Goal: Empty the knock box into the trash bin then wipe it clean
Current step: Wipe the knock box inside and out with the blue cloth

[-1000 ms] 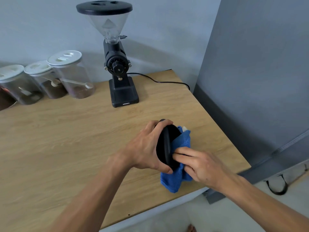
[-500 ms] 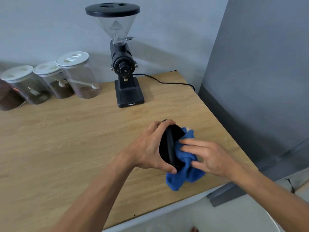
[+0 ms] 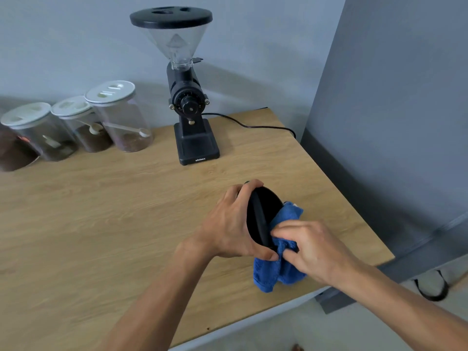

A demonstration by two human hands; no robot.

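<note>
Wood-grain table, flat, w/ bare room left of the fingers; its right edge and near corner lie just beyond the right hand. Grinder, black w/ clear cone hopper, stands well beyond the fingers; three clear jars, white lids, far left. Left hand clasps the round black knock box, tipped on edge, mouth facing right. Right fingers pinch a nubby blue cloth vs. its rim.

Head view — close, down over wooden table.
</note>
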